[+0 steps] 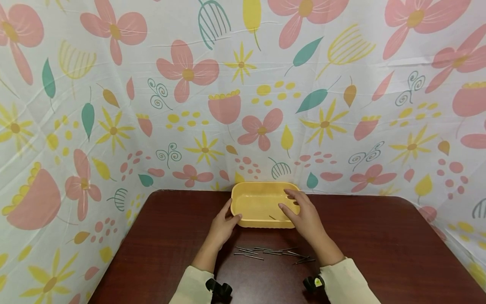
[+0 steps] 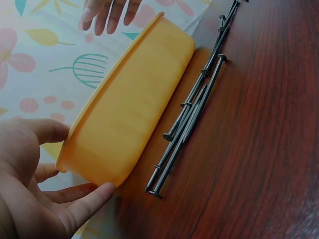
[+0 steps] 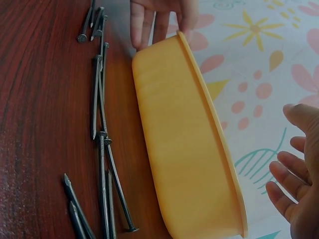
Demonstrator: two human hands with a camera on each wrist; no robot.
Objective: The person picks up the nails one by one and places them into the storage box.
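A yellow plastic tray point(image 1: 265, 223) stands at the back of the table. My left hand point(image 1: 222, 228) holds its left end, with fingers at the rim and along the lower corner in the left wrist view. Over the tray's right side hovers my right hand point(image 1: 306, 217), its fingers loosely spread and holding nothing; the right wrist view shows this hand point(image 3: 299, 172) apart from the rim. One nail point(image 1: 272, 218) lies inside the tray. In front of it, several long metal nails point(image 2: 199, 107) lie in a loose, overlapping row.
The dark red-brown table point(image 1: 171, 236) has rounded back corners. A white cloth with a flower print point(image 1: 243, 105) hangs behind the table and along its sides. A black wrist strap point(image 1: 219, 290) sits on each sleeve.
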